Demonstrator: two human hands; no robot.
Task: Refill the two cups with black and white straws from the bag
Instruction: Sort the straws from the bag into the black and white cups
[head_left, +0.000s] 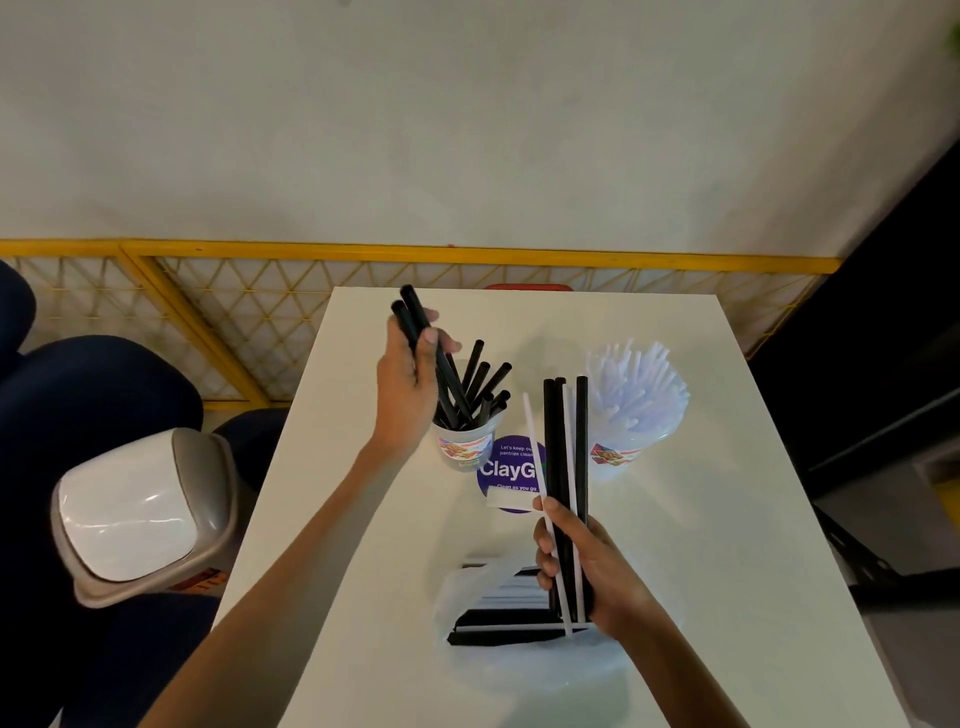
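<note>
The left hand (402, 384) pinches two black straws (415, 317) in curled fingers, their lower ends at the left cup (465, 447). It is better to lower them upright, so the leaning straws inside do not tip out. The right hand (587, 566) grips a mixed bundle (563, 447) over the bag (498, 613) on the counter (727, 519). Its white straws belong in the right cup (621, 452). A bin (140, 519) stands beside the counter.

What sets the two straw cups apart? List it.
The black-straw cup holds a loose handful of black straws; the white-straw cup is packed with white ones. The left hand grips straws at the black-straw cup; no hand is at the white-straw cup. Both are clear, upright, with matching colourful labels.
</note>
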